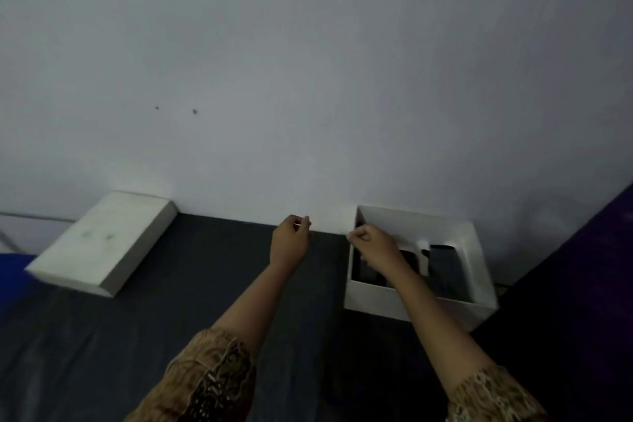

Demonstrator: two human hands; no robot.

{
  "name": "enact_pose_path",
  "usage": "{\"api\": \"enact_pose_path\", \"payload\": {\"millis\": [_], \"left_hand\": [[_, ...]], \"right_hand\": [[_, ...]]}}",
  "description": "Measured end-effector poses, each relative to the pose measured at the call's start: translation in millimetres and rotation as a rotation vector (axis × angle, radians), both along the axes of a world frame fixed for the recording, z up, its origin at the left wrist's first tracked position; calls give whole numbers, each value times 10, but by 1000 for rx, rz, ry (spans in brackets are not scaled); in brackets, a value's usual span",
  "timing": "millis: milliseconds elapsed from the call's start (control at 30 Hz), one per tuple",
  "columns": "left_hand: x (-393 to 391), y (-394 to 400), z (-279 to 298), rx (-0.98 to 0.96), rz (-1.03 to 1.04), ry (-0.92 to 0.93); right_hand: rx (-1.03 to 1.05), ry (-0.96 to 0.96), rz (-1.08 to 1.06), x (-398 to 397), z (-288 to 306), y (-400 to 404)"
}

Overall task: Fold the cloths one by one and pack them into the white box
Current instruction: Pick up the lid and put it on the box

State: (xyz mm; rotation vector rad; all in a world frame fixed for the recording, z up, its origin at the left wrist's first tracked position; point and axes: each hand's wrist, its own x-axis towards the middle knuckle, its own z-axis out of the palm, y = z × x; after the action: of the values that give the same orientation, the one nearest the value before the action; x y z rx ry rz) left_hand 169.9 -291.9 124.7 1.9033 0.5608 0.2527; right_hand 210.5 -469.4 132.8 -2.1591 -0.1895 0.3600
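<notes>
The white box (418, 308) stands open at the right on a dark grey sheet (171, 336), against a pale wall. Dark folded cloths (443, 267) lie inside it beside a white divider. My right hand (375, 247) hovers over the box's left part with its fingers curled in a pinch. My left hand (291, 238) is just left of the box, also pinching. Between the two pinches stretches a short edge of a white cloth (330, 224), which blends into the wall behind, so its extent is unclear.
A flat white lid or second box (102, 243) lies at the left by the wall. A blue patch (13, 271) shows at the far left edge and a dark purple surface (582, 267) at the right.
</notes>
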Motion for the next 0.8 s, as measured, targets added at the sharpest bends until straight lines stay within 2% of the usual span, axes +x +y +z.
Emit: {"api": "enact_pose_path", "payload": {"millis": [167, 367, 633, 800], "left_hand": [[-438, 867, -67, 56, 124, 40], [-1063, 2432, -309, 66, 300, 156], [-1513, 4158, -601, 104, 464, 265], [-1544, 4920, -774, 112, 522, 329]], "right_hand": [[24, 60, 122, -297, 23, 811], [14, 168, 277, -771, -78, 2239], [-27, 347, 334, -1128, -474, 3806], [-26, 428, 301, -1167, -818, 4535]]}}
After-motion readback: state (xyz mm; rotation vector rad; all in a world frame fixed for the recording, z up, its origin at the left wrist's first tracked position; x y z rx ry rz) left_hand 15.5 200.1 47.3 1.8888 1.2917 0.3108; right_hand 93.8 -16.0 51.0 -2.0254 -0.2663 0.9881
